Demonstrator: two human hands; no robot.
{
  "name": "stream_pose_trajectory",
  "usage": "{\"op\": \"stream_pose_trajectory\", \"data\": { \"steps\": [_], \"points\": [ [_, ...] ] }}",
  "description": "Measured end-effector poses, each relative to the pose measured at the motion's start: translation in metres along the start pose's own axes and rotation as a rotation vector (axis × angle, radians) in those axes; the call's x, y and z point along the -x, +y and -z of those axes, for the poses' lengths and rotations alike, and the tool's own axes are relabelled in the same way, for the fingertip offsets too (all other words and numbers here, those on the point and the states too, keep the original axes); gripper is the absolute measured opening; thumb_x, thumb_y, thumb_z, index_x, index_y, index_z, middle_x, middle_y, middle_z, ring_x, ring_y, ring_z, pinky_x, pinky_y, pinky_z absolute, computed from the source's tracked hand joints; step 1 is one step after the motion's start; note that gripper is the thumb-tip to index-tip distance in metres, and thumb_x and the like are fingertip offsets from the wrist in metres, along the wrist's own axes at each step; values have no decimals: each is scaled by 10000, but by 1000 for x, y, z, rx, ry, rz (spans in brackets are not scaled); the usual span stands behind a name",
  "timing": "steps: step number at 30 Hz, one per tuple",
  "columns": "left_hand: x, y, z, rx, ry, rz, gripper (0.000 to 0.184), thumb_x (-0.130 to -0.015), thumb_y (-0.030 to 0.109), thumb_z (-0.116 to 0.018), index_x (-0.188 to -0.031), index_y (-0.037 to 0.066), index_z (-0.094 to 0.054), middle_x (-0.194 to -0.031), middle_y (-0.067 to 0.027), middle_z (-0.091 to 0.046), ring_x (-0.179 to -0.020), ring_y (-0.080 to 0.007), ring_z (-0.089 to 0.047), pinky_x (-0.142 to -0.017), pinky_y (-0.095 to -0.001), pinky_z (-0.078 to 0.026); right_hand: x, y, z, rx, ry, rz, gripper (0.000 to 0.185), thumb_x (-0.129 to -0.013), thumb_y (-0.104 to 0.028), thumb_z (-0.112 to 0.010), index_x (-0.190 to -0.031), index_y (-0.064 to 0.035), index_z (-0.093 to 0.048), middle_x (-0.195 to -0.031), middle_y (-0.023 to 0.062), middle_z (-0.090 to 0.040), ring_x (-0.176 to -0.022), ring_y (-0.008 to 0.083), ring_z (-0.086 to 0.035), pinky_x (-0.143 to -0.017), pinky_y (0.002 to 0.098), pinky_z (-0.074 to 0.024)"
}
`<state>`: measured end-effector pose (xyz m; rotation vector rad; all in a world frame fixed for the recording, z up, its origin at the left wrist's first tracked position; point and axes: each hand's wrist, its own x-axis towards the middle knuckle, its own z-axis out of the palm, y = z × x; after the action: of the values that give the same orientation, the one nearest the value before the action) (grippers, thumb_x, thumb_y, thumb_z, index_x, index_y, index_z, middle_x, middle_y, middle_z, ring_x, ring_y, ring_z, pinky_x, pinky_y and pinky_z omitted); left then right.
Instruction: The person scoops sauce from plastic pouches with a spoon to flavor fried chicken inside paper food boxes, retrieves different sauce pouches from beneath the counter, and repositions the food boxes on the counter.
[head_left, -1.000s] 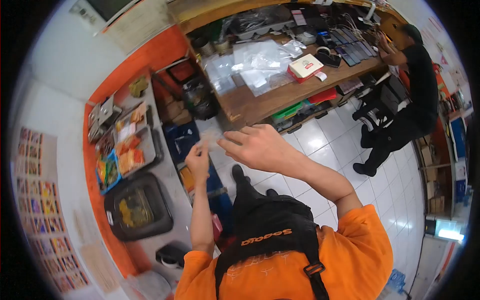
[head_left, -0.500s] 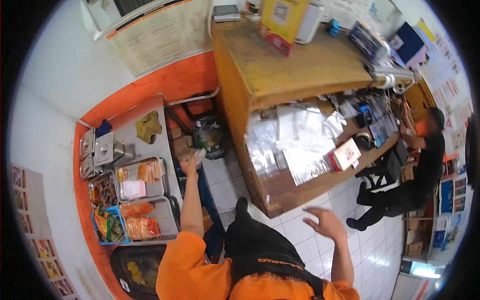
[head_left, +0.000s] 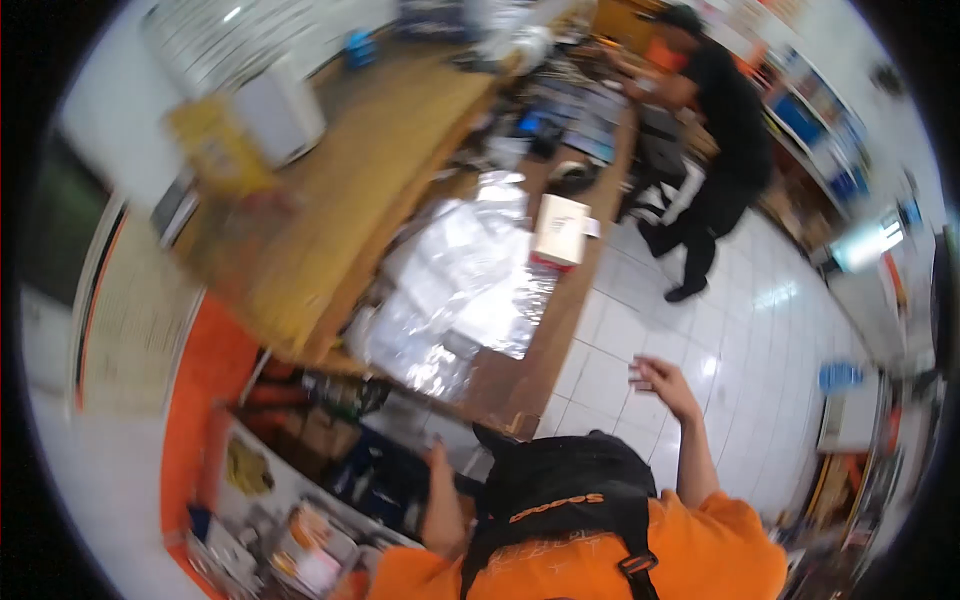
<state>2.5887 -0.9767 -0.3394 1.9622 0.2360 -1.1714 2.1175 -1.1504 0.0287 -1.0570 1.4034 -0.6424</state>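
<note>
My left hand [head_left: 438, 458] is low beside my black apron [head_left: 560, 490], near the corner of the wooden counter. Motion smears its fingers, and I cannot make out anything in them. My right hand [head_left: 660, 383] hangs in the air over the white tiled floor, fingers apart and holding nothing. Clear plastic bags or sheets [head_left: 450, 270] lie spread on the counter's lower shelf [head_left: 500, 385]. A small white and red box [head_left: 561, 232] stands at that shelf's edge, out of reach of both hands.
Another person [head_left: 725, 120] in dark clothes works at the shelf's far end. The wooden counter top [head_left: 350, 140] carries a yellow sign [head_left: 220, 145]. At lower left is a metal table with trays [head_left: 310, 550] and a cloth [head_left: 248, 467]. White tiles [head_left: 620, 330] cover the floor.
My view has swung right, so the counter and metal table shift left. My left hand, earlier gripping something pale near a black-bagged bin, has drawn back towards my body. My right hand stays open.
</note>
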Motion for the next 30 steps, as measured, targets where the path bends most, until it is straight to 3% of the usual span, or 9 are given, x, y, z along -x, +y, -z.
{"op": "stream_pose_trajectory", "data": {
  "steps": [1, 3, 10, 14, 16, 18, 24, 27, 30],
  "points": [
    [38, -29, -6, -25, -169, 211, 621, -878, 216, -691, -1411, -1, -456, -1447, -163, -475, -1328, -295, -437, -1105, -386, -337, 10, -13, 14, -14, 114, 50, 480, -997, -293, -569, -1362, 11, -505, -1233, 158, -631, -1031, 245, -664, -873, 356, -548],
    [108, -48, -10, -118, -380, 258, 612, -888, 220, -677, -1413, -1, -453, -1450, -164, -472, -1336, -297, -428, -1109, -385, -329, 31, -41, 50, -121, 303, 144, 512, -1002, -323, -555, -1371, 25, -488, -1259, 168, -619, -1026, 246, -668, -860, 344, -547],
    [270, 37, -148, -373, -854, -169, 581, -922, 236, -626, -1420, 2, -442, -1461, -169, -460, -1364, -304, -395, -1125, -381, -303, 127, -47, 222, -780, 539, 676, 673, -1022, -531, -366, -1428, 2, -421, -1377, 206, -537, -1247, 307, -537, -1018, 430, -458],
    [395, 39, -272, -412, -1114, -319, 564, -942, 246, -597, -1424, 3, -436, -1467, -172, -454, -1380, -308, -376, -1134, -379, -288, 197, -4, 317, 581, 1457, 505, 442, -1008, -355, -481, -1270, -26, -616, -1336, 106, -603, -1246, 276, -538, -1065, 400, -391],
    [458, 29, -323, -438, -1241, -354, 556, -951, 250, -583, -1427, 3, -433, -1470, -174, -450, -1388, -310, -366, -1138, -378, -281, 232, 29, 359, 165, 1372, 648, 458, -1004, -390, -475, -1255, -40, -630, -1306, 113, -617, -1189, 266, -568, -1013, 405, -446],
    [524, 14, -370, -484, -1393, -334, 548, -961, 255, -568, -1429, 4, -430, -1473, -175, -447, -1396, -311, -357, -1143, -376, -274, 265, 66, 387, -773, 1006, 814, 556, -1029, -445, -354, -1356, -35, -538, -1322, 127, -595, -1167, 271, -574, -985, 431, -467],
    [693, -21, -490, -658, -1874, -11, 527, -991, 269, -525, -1435, 6, -421, -1482, -179, -437, -1420, -317, -329, -1156, -373, -251, 336, 77, 354, -798, 741, 1040, 696, -1013, -528, -356, -1436, 23, -410, -1372, 173, -540, -1140, 250, -563, -944, 392, -466],
    [766, -57, -542, -923, -2080, 69, 521, -990, 267, -521, -1431, 6, -424, -1481, -179, -438, -1419, -316, -334, -1156, -376, -253, 375, 63, 343, -685, 529, 1179, 698, -1011, -515, -401, -1440, 35, -417, -1472, 178, -450, -1369, 284, -403, -1128, 413, -276],
    [820, -109, -587, -1288, -2297, 49, 518, -982, 260, -526, -1424, 7, -432, -1478, -178, -441, -1411, -313, -349, -1153, -382, -262, 411, 70, 345, -691, 667, 1000, 649, -1021, -474, -391, -1439, 20, -433, -1503, 159, -423, -1421, 276, -343, -1165, 409, -216]
  ]
}}
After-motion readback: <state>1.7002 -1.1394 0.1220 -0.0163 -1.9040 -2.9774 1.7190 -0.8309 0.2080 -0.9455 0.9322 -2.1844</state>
